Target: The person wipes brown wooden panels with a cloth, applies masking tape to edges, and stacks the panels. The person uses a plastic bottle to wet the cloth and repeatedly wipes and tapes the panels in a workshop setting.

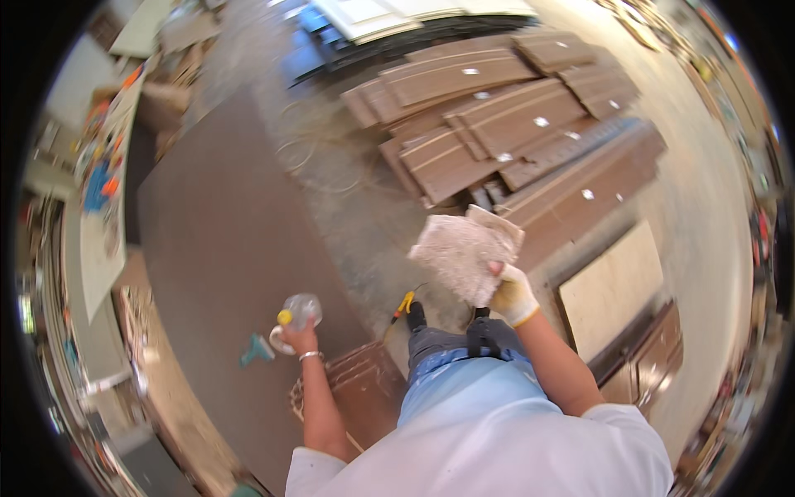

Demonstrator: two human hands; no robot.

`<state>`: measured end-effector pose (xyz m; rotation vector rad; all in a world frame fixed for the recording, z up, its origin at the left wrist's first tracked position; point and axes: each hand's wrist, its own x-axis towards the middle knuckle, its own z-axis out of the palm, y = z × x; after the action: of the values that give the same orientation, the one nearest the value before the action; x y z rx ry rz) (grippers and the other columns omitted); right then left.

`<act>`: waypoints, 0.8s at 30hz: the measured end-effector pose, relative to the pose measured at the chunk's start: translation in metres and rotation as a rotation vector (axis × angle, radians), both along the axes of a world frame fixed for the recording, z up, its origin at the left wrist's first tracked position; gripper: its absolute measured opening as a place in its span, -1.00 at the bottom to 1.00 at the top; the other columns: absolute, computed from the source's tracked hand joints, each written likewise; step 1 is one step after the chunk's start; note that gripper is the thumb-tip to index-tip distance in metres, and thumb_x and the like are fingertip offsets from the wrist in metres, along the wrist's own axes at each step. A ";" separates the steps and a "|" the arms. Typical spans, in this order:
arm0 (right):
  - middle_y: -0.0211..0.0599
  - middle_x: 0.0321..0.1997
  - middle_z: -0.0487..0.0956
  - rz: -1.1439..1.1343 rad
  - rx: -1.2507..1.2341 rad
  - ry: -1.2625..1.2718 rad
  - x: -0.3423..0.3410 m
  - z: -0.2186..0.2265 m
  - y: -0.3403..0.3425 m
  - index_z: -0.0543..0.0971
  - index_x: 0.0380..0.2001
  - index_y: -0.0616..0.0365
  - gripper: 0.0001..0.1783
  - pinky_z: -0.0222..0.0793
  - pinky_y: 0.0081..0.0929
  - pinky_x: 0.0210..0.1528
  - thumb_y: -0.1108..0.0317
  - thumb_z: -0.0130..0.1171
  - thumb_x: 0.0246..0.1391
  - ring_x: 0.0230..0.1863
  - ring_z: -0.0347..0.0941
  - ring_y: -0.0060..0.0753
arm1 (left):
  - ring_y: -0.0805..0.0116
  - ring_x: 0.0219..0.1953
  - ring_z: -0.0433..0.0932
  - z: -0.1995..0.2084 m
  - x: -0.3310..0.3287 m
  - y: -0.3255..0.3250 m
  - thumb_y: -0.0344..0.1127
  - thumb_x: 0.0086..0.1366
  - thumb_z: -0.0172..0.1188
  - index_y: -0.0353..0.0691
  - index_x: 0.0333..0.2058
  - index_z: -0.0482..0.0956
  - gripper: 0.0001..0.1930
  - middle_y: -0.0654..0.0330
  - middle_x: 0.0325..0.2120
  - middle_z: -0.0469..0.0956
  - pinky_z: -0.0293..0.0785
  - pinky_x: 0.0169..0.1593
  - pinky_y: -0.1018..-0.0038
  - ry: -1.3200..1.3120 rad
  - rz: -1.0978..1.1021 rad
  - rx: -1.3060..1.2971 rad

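Holding an item on each side, the person stood with both arms reaching forward! The bare left hand (300, 336) had its grip wrapped around a clear, rounded plastic bottle (307, 308) with a yellow cap (285, 317), tipped so that the cap faced left, over a broad, flat, dark brown tabletop (224, 207). A pale bracelet (311, 355) circled that wrist. Just beside the fingers sat a white, rounded piece (278, 340), and next to it a teal object (257, 351), too blurred to name; whether the hand touched either, I could not tell.

Over to the other side! The right hand (515, 296), in a white glove with a yellowish edge, had its grip pinched on a pinkish-beige, fluffy cloth (464, 251), a bare thumb tip on top, the cloth spread out before the body. Near the feet lay a yellow-handled tool (405, 305). Beyond spread piles of long brown panels (513, 116) bearing small white labels, and to the right stood out a pale rectangular board (613, 290).
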<state>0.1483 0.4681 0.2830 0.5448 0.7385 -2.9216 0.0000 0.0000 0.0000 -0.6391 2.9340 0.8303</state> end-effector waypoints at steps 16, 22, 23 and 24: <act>0.01 0.28 0.54 -0.506 -0.228 -0.605 0.160 -0.122 0.017 0.40 0.35 0.19 -0.36 0.38 0.35 0.41 0.52 0.09 0.16 0.35 0.46 0.29 | -0.14 0.04 0.56 0.151 0.030 0.263 -0.28 -0.03 0.57 -0.20 0.20 0.59 -0.26 -0.05 -0.06 0.58 0.49 0.15 0.06 0.168 -1.062 -0.112; -0.08 0.34 0.55 -0.774 -0.252 -0.441 0.210 -0.165 0.110 0.39 0.39 0.21 -0.41 0.43 0.10 0.40 0.44 0.11 0.30 0.34 0.51 0.06 | 0.05 -0.13 0.57 0.171 0.120 0.454 -0.32 0.11 0.35 -0.08 0.08 0.66 -0.51 0.08 -0.21 0.54 0.38 0.02 0.17 0.271 -1.663 -0.475; -0.15 0.31 0.57 -0.762 -0.254 -0.376 0.216 -0.178 0.130 0.42 0.38 0.21 -0.46 0.50 -0.01 0.32 0.39 0.11 0.37 0.29 0.54 -0.06 | 0.07 -0.14 0.57 0.168 0.136 0.484 -0.33 0.16 0.32 -0.09 0.05 0.67 -0.57 0.08 -0.22 0.54 0.37 0.03 0.18 0.290 -1.720 -0.521; -0.16 0.30 0.58 -0.733 -0.229 -0.362 0.225 -0.190 0.149 0.43 0.38 0.20 -0.47 0.51 -0.06 0.31 0.38 0.12 0.38 0.27 0.54 -0.10 | 0.08 -0.14 0.57 0.164 0.151 0.512 -0.33 0.18 0.29 -0.10 0.03 0.67 -0.61 0.09 -0.23 0.54 0.37 0.02 0.18 0.278 -1.712 -0.576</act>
<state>0.3730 0.6170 0.0927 1.5347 0.1620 -3.2836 0.1508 0.5119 0.1640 1.8444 2.4351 -0.1746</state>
